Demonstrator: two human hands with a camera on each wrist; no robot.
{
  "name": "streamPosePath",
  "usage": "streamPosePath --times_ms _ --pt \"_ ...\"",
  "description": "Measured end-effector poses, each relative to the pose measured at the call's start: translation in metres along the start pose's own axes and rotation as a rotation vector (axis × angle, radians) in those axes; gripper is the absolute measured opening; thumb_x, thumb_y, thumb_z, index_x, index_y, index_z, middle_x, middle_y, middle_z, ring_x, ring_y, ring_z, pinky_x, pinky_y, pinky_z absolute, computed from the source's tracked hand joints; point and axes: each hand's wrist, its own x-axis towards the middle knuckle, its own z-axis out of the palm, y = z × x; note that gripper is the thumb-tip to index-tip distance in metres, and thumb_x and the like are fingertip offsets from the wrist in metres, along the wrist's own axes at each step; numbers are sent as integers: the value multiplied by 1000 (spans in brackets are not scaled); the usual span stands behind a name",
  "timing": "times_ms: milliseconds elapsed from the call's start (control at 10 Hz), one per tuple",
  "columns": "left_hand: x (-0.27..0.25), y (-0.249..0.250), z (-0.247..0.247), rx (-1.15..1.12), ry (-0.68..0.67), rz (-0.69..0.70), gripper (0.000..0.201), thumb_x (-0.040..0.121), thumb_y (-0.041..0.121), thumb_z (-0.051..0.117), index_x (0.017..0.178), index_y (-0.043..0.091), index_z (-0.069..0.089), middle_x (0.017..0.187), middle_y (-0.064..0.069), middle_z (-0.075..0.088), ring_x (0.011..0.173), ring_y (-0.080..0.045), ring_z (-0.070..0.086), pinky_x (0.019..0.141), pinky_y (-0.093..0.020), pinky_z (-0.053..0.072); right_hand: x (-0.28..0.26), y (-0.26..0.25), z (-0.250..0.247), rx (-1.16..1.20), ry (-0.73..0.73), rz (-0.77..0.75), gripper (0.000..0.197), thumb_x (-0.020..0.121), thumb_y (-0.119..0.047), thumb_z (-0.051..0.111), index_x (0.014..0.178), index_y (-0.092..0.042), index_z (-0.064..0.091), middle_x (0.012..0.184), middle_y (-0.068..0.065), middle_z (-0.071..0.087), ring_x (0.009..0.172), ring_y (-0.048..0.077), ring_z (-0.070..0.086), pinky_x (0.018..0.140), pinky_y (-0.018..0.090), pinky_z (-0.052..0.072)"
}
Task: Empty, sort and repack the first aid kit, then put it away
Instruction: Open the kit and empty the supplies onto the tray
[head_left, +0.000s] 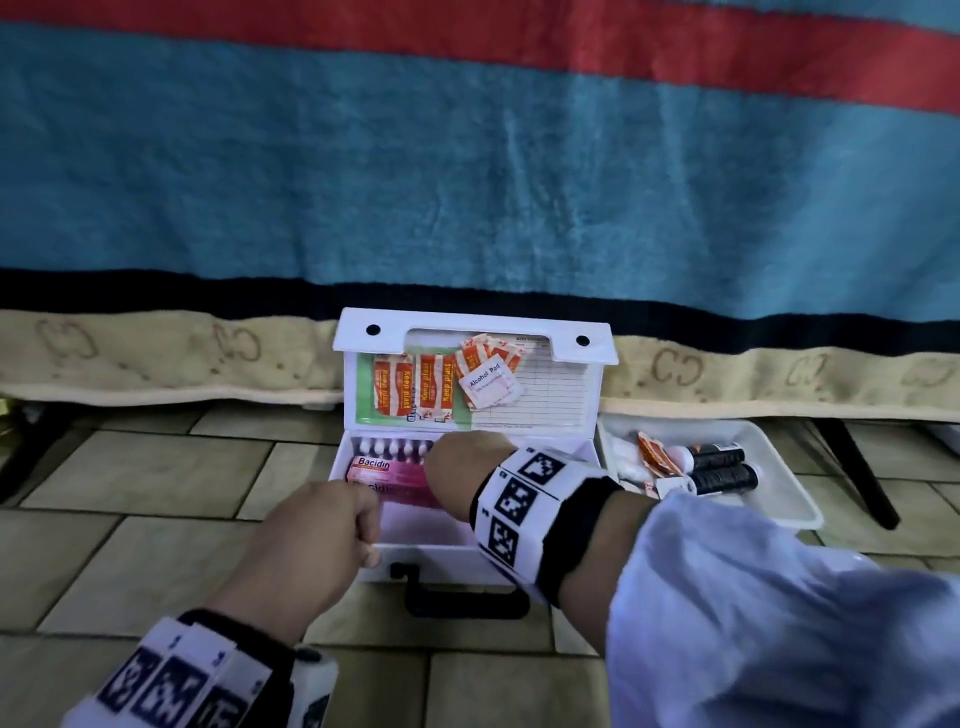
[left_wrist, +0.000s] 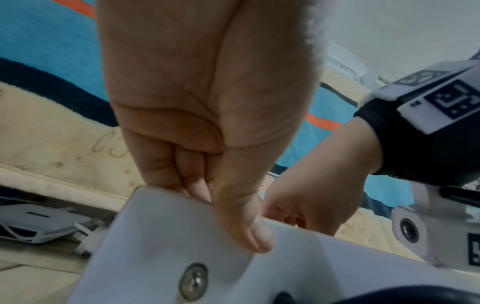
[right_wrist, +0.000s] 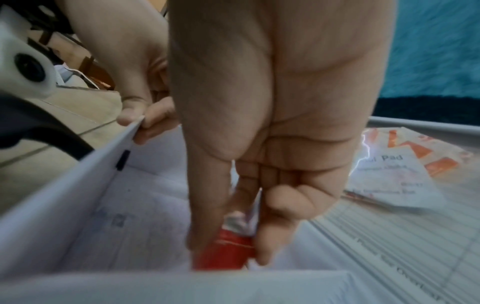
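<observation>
The white first aid kit (head_left: 447, 566) stands open on the tiled floor, its lid (head_left: 550, 410) upright. Plasters (head_left: 415, 384) and an alcohol pad (head_left: 488, 387) sit in the lid pocket. My left hand (head_left: 366, 525) pinches the kit's front left rim (left_wrist: 168, 236) between thumb and fingers. My right hand (head_left: 452, 467) reaches down into the kit. Its thumb and fingers pinch a red box (right_wrist: 223, 255) that stands against the kit's wall (right_wrist: 64, 195). Pink Bacidin boxes (head_left: 374, 467) and a row of white-capped vials (head_left: 389, 447) lie at the back left, partly hidden by my right hand.
A white tray (head_left: 779, 499) to the right of the kit holds two black bottles (head_left: 722, 475), plasters (head_left: 657, 454) and cotton. A blue and red blanket (head_left: 467, 182) hangs behind. A black handle (head_left: 462, 597) sticks out at the kit's front. A dark leg (head_left: 857, 473) stands far right.
</observation>
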Motion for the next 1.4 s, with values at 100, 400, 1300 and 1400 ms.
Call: streamPosePath --times_ms 100,400,1300,1400 --pt "2 1 -3 4 -22 -6 35 62 15 81 49 26 50 61 7 59 69 -14 62 64 -26 47 -3 0 4 -22 2 -41 26 92 -15 49 114 -8 60 115 14 63 106 32 60 77 38 46" --pt "-6 26 7 13 4 209 29 74 20 71 64 37 51 75 18 57 81 -1 56 73 -22 47 -52 24 -34 292 121 100 38 83 -38 61 61 -10 49 64 3 48 55 16 46 46 24 31" --pt "9 52 15 -90 -237 56 26 74 28 77 52 26 65 55 9 66 53 -2 59 60 -22 45 -237 193 75 286 209 974 34 82 -42 60 104 -17 64 104 6 67 91 23 64 72 30 49" --pt "2 37 6 -66 -173 33 19 70 42 77 57 36 66 57 16 66 58 -1 60 65 -25 49 -203 160 32 347 303 635 34 83 -43 61 114 -28 61 109 -6 65 91 10 59 75 22 43"
